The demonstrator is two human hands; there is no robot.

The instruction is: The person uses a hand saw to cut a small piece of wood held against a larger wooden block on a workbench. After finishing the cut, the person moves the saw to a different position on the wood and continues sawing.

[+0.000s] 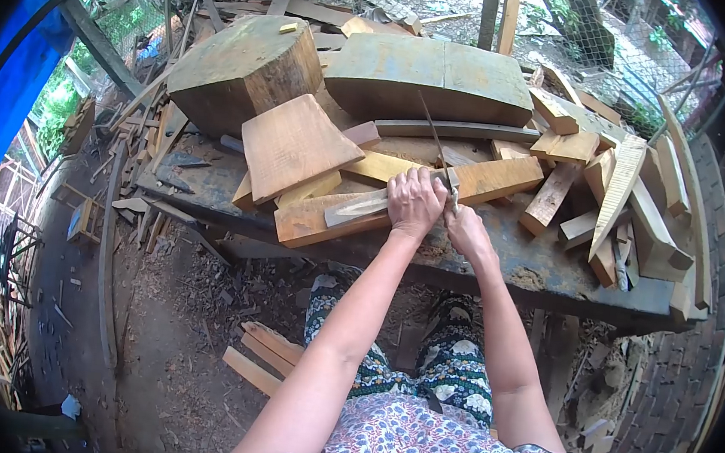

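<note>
My right hand [469, 234] is closed around the handle of a handsaw [433, 129], whose narrow blade points away from me and up across the bench. Just left of it, my left hand [416, 200] grips a thin grey-brown wood strip [354, 209], pressing it onto a long orange-brown beam [498, 179]. The strip's left end sticks out past my fingers, and its other end is hidden under them. The saw crosses the beam right beside my left fingers. Behind the beam's left half leans a broad, flat wood block [296, 147].
A dark workbench [538, 285] carries two large timber blocks, one at back left [238, 69] and one at back centre [428, 73]. Offcuts [560, 183] pile up on the right. Planks [260, 360] lie on the dirt floor by my legs, and wire fencing [587, 26] stands behind.
</note>
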